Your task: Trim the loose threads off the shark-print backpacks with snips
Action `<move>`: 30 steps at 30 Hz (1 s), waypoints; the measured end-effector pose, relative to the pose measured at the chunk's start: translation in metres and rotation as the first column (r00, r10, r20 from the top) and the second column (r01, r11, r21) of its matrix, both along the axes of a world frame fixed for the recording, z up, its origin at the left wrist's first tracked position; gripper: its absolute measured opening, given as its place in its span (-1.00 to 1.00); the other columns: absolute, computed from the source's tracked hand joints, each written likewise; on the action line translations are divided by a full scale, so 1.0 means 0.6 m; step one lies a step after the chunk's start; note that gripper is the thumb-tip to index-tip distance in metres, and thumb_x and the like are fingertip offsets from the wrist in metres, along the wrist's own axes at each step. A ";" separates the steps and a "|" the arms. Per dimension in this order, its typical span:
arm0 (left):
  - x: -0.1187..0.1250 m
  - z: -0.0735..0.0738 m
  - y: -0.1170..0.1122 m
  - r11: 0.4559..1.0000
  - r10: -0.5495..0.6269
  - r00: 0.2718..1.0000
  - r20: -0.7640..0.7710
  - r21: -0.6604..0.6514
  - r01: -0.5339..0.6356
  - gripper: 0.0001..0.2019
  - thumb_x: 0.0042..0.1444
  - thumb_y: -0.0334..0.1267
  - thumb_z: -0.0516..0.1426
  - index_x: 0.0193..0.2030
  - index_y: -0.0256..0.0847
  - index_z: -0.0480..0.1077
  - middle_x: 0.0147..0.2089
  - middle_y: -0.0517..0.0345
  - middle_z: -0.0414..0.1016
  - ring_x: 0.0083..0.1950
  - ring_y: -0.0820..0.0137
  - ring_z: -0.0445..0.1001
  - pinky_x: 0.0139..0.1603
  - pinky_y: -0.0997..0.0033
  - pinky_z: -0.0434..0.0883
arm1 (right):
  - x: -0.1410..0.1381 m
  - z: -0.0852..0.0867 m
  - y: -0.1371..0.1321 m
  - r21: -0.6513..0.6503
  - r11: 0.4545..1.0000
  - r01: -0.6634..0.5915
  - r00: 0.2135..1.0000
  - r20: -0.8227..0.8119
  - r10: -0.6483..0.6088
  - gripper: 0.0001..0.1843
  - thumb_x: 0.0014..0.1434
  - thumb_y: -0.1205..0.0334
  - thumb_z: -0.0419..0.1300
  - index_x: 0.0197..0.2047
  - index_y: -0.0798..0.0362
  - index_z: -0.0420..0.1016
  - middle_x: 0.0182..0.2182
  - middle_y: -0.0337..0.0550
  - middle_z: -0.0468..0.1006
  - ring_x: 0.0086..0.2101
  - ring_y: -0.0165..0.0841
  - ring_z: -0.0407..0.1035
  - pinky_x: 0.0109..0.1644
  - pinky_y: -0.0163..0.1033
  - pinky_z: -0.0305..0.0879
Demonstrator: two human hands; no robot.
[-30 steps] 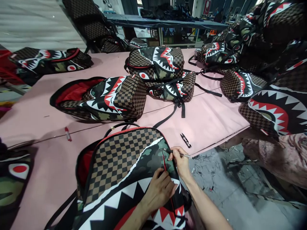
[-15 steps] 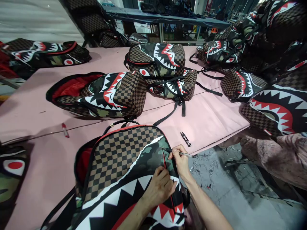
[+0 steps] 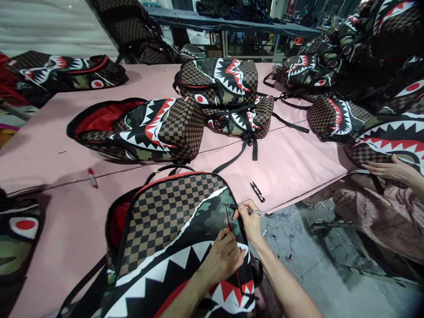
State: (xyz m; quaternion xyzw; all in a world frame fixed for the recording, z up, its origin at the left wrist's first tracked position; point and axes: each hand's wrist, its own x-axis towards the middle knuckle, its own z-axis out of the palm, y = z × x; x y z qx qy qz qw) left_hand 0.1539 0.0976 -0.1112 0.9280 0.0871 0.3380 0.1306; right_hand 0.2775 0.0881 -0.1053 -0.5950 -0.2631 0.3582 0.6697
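Note:
A backpack (image 3: 165, 207) with brown-and-black checks, camouflage and a shark-mouth print lies in front of me, its red-lined main opening at the left. My right hand (image 3: 249, 221) is closed round a slim pen (image 3: 250, 211), whose tip touches the upper end of a side pocket zipper (image 3: 227, 216). Just below, my left hand (image 3: 227, 256) is curled with its fingertips pinching the pocket's edge, where a strip of red shows. Black thread snips (image 3: 257, 191) rest on the pink table (image 3: 281, 163), beyond my right hand.
Another shark-print backpack (image 3: 142, 130) lies open beyond mine, and two more are stacked (image 3: 228, 81) beside it. A red-and-white marker (image 3: 92, 178) is at the left. At the right, another person's hand (image 3: 394, 170) touches a backpack (image 3: 374, 150). Thread scraps litter the floor (image 3: 291, 247).
The other person's hand has come into view on the backpack at the right. The view has shifted slightly. My hands and the pen stay almost where they were.

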 end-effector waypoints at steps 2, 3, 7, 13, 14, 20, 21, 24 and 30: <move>0.002 0.000 0.001 1.000 -0.023 0.999 0.024 -0.017 0.023 -0.73 0.03 -0.44 0.12 -0.61 -0.22 0.14 -0.60 0.27 0.18 -0.44 0.47 0.19 -0.22 0.32 0.28 | 0.000 -0.003 0.004 0.005 1.000 -0.023 0.999 -0.023 0.023 -0.83 0.15 0.17 0.08 -0.45 0.03 0.27 -0.64 -0.36 0.40 -0.57 -0.45 0.34 -0.42 -0.33 0.27; 0.003 0.000 0.001 0.999 -0.034 0.999 0.036 -0.022 0.035 -0.72 0.03 -0.45 0.11 -0.62 -0.22 0.14 -0.61 0.28 0.17 -0.44 0.47 0.19 -0.23 0.32 0.28 | -0.001 -0.005 0.006 0.009 0.999 -0.034 0.999 -0.037 0.034 -0.82 0.14 0.16 0.09 -0.45 0.03 0.28 -0.64 -0.36 0.40 -0.58 -0.45 0.33 -0.42 -0.33 0.27; 0.005 -0.001 0.001 0.998 -0.053 0.998 0.030 -0.024 0.054 -0.72 0.03 -0.46 0.11 -0.62 -0.22 0.13 -0.60 0.27 0.16 -0.45 0.48 0.16 -0.27 0.34 0.27 | -0.009 -0.013 0.018 0.024 0.997 -0.072 0.990 -0.116 0.075 -0.82 0.12 0.14 0.12 -0.44 0.04 0.29 -0.66 -0.37 0.39 -0.60 -0.46 0.31 -0.45 -0.33 0.27; 0.002 0.002 0.000 0.997 -0.062 0.998 0.030 -0.038 0.063 -0.71 0.04 -0.48 0.08 -0.64 -0.22 0.12 -0.62 0.26 0.15 -0.47 0.48 0.13 -0.28 0.34 0.27 | -0.008 -0.017 0.023 0.055 0.998 -0.012 0.948 -0.316 0.029 -0.81 0.07 0.17 0.16 -0.49 0.06 0.30 -0.69 -0.36 0.39 -0.63 -0.49 0.28 -0.50 -0.37 0.19; 0.002 0.003 0.000 0.997 -0.060 0.998 0.030 -0.042 0.062 -0.71 0.04 -0.49 0.08 -0.63 -0.22 0.13 -0.62 0.26 0.15 -0.47 0.47 0.12 -0.28 0.34 0.28 | -0.007 -0.016 0.022 0.066 0.998 0.008 0.939 -0.342 0.015 -0.81 0.06 0.18 0.17 -0.50 0.06 0.30 -0.69 -0.37 0.38 -0.64 -0.49 0.27 -0.50 -0.38 0.18; 0.000 0.003 -0.001 0.996 -0.054 0.998 0.024 -0.069 0.056 -0.71 0.05 -0.49 0.07 -0.63 -0.22 0.14 -0.63 0.25 0.16 -0.47 0.46 0.12 -0.31 0.36 0.28 | -0.006 -0.014 0.019 0.078 0.997 0.023 0.935 -0.355 0.006 -0.82 0.06 0.21 0.17 -0.52 0.06 0.31 -0.71 -0.36 0.38 -0.64 -0.49 0.26 -0.50 -0.38 0.17; 0.000 0.003 -0.001 0.996 -0.054 0.998 0.026 -0.070 0.056 -0.71 0.05 -0.49 0.07 -0.63 -0.23 0.14 -0.63 0.25 0.16 -0.47 0.46 0.12 -0.30 0.36 0.28 | -0.007 -0.013 0.019 0.072 0.997 0.021 0.936 -0.351 0.006 -0.82 0.06 0.20 0.17 -0.51 0.06 0.31 -0.70 -0.36 0.38 -0.64 -0.49 0.26 -0.50 -0.37 0.17; 0.000 0.003 -0.001 0.996 -0.051 0.998 0.022 -0.066 0.052 -0.71 0.05 -0.49 0.07 -0.64 -0.23 0.14 -0.63 0.24 0.16 -0.47 0.46 0.12 -0.31 0.36 0.28 | -0.007 -0.011 0.020 0.058 0.998 0.012 0.937 -0.350 0.010 -0.82 0.05 0.18 0.17 -0.51 0.06 0.31 -0.70 -0.36 0.38 -0.64 -0.49 0.26 -0.50 -0.37 0.18; 0.000 0.006 -0.002 0.997 -0.042 0.999 0.025 -0.066 0.043 -0.70 0.04 -0.50 0.06 -0.64 -0.22 0.12 -0.62 0.25 0.16 -0.46 0.47 0.16 -0.32 0.36 0.29 | -0.006 -0.010 0.019 0.059 0.998 0.015 0.937 -0.349 0.007 -0.81 0.05 0.17 0.17 -0.51 0.06 0.29 -0.71 -0.38 0.37 -0.64 -0.49 0.25 -0.50 -0.37 0.17</move>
